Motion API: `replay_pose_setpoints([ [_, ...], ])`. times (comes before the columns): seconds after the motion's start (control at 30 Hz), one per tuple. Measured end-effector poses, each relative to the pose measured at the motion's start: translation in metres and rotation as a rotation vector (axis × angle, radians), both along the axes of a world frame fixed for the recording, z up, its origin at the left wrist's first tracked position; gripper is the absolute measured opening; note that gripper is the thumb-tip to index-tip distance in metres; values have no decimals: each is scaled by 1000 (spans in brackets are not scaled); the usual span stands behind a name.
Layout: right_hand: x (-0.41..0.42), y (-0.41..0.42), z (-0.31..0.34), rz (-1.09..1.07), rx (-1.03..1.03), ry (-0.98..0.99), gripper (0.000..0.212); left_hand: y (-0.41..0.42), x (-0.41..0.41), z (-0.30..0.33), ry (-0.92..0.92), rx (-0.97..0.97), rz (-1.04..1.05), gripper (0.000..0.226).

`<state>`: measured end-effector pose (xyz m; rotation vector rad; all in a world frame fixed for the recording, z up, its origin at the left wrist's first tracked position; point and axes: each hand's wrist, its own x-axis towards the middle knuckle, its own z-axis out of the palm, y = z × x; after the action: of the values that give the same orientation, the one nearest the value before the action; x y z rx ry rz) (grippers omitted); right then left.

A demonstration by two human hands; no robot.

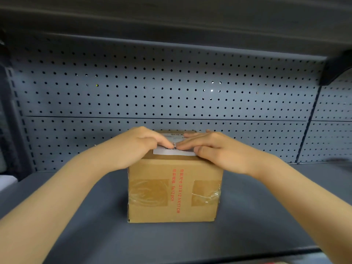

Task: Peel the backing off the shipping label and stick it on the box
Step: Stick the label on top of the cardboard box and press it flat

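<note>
A brown cardboard box (171, 191) with red print and clear tape on its front stands on the grey shelf, near the middle. A white shipping label (174, 152) with barcodes lies flat on the box's top. My left hand (139, 144) rests on the left part of the top, its fingertips pressing down on the label. My right hand (213, 147) lies flat on the right part, fingers stretched across the label and thumb at the label's front right corner. The fingertips of both hands nearly meet at the label's middle. Much of the label is hidden under my hands.
The grey shelf surface (76, 235) extends to both sides and in front of the box. A grey pegboard wall (171, 88) rises right behind it. A dark shelf (171, 20) hangs overhead, with a black bracket (337, 69) at upper right.
</note>
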<state>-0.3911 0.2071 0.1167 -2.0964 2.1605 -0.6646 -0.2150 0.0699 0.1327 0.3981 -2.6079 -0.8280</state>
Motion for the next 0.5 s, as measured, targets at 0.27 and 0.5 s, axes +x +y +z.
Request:
replay_pose_setpoints([
  [0.27, -13, 28, 0, -67, -75, -109, 42, -22, 28, -18, 63, 4, 62, 59],
  [0.5, 5, 30, 1, -49, -145, -135, 43, -4, 24, -11, 82, -59, 69, 51],
])
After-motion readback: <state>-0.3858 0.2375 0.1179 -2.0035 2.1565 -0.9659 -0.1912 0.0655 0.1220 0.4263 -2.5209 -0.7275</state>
